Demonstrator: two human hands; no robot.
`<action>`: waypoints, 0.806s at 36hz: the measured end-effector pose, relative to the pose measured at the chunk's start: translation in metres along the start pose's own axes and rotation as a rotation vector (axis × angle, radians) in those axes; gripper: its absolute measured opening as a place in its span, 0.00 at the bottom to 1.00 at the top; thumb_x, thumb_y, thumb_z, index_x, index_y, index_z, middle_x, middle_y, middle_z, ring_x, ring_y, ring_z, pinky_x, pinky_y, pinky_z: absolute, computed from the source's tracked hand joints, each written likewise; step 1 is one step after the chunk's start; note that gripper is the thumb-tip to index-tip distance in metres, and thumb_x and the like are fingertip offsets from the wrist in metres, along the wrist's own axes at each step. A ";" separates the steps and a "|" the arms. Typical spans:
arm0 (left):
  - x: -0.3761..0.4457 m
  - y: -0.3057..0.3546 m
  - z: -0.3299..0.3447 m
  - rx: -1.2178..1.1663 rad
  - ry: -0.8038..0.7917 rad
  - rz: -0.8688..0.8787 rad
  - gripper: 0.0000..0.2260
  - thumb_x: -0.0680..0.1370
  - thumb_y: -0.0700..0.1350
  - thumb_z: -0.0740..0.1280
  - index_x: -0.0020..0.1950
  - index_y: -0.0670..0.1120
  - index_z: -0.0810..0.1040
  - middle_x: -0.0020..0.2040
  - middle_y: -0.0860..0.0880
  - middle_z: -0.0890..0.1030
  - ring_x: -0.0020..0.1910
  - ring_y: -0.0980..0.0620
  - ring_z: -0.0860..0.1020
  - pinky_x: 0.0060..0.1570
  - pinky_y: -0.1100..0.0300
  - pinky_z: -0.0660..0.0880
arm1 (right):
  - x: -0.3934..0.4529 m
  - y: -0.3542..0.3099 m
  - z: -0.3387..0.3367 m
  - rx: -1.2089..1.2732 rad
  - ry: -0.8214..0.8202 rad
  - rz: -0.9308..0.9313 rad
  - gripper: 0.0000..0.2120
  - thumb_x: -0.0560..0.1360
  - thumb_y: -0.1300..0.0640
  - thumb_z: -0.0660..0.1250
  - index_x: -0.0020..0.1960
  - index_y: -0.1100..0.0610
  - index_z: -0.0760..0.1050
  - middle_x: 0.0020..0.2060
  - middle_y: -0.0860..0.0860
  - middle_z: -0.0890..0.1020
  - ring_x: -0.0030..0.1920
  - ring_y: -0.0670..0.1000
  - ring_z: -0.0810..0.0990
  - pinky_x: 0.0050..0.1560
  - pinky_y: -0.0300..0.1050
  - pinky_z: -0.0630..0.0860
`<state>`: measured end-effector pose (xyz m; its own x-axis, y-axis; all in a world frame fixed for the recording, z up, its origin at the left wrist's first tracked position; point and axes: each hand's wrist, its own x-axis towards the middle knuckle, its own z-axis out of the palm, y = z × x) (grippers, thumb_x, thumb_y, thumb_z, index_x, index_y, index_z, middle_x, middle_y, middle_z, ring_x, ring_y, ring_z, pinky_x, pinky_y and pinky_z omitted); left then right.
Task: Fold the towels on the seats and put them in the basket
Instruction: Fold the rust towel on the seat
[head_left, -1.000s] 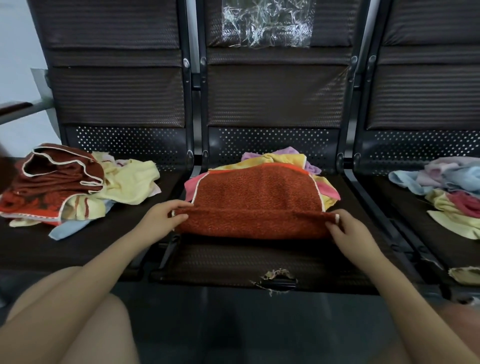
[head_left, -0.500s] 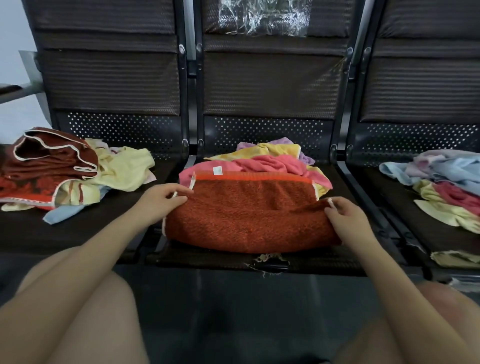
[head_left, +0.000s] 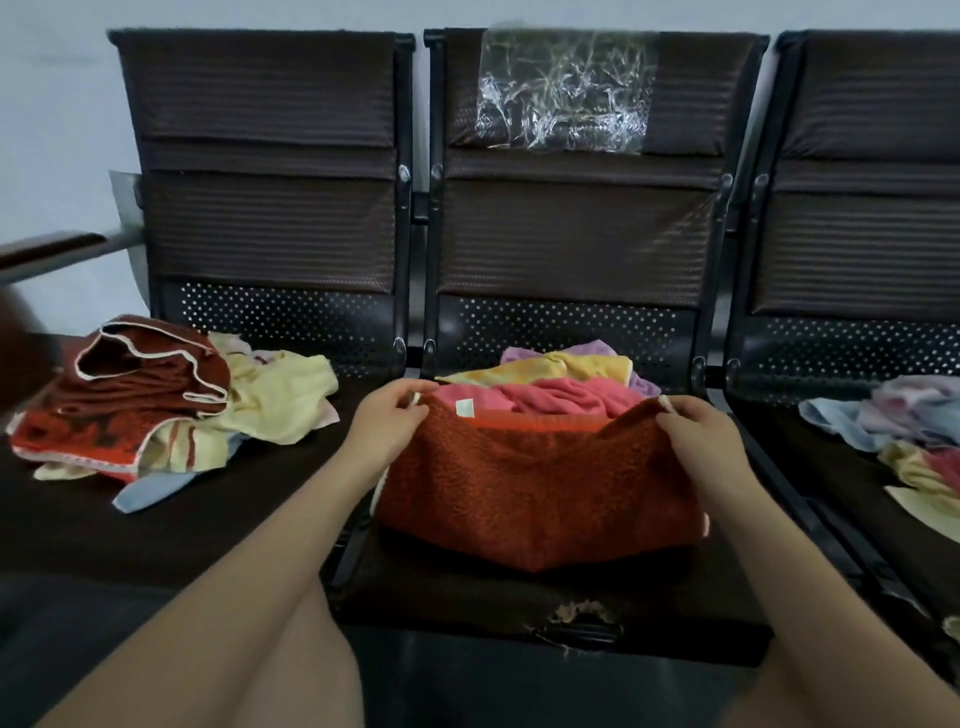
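Observation:
A rust-orange towel (head_left: 535, 493) hangs folded over the front of the middle seat (head_left: 467, 597). My left hand (head_left: 387, 423) pinches its upper left corner and my right hand (head_left: 698, 434) pinches its upper right corner, both lifted off the seat. Its top edge sags between them, showing an orange band and a white tag. Behind it lies a heap of pink, yellow and purple towels (head_left: 561, 376). No basket is in view.
The left seat holds a pile of dark red, yellow and blue towels (head_left: 156, 405). More pale blue, pink and yellow towels (head_left: 898, 431) lie on the right seat. Crinkled clear plastic (head_left: 563, 91) covers the middle backrest. My bare knees are at the bottom.
Both hands moved from the towel's near fold to its far corners and lifted them, so the towel now hangs and sags. The pink towel behind it came into sight.

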<state>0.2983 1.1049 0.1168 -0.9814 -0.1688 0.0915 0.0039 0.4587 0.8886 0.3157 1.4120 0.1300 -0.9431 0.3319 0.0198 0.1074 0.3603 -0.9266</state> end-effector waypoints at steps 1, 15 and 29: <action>0.006 0.001 0.001 0.003 0.004 0.001 0.14 0.77 0.35 0.64 0.55 0.52 0.80 0.59 0.49 0.79 0.60 0.54 0.74 0.56 0.63 0.69 | 0.006 -0.002 0.001 -0.008 -0.010 0.014 0.09 0.78 0.61 0.61 0.48 0.51 0.78 0.41 0.47 0.78 0.41 0.45 0.74 0.39 0.41 0.69; 0.057 -0.047 0.024 0.211 -0.095 -0.246 0.25 0.77 0.43 0.65 0.74 0.47 0.65 0.66 0.42 0.74 0.58 0.45 0.76 0.52 0.58 0.72 | 0.049 0.049 0.002 -0.412 -0.187 0.303 0.24 0.77 0.57 0.65 0.71 0.62 0.67 0.64 0.63 0.74 0.63 0.61 0.74 0.60 0.47 0.70; 0.046 -0.062 0.013 0.406 -0.345 -0.296 0.21 0.79 0.43 0.64 0.72 0.45 0.68 0.64 0.43 0.76 0.61 0.45 0.75 0.52 0.62 0.68 | 0.068 0.066 0.007 -0.349 -0.362 0.358 0.27 0.69 0.60 0.74 0.67 0.59 0.70 0.56 0.59 0.78 0.57 0.59 0.78 0.62 0.56 0.75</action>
<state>0.2505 1.0798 0.0602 -0.9353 -0.0790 -0.3448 -0.2860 0.7427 0.6055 0.2562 1.4526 0.0680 -0.8697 0.1898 -0.4556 0.4762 0.5655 -0.6734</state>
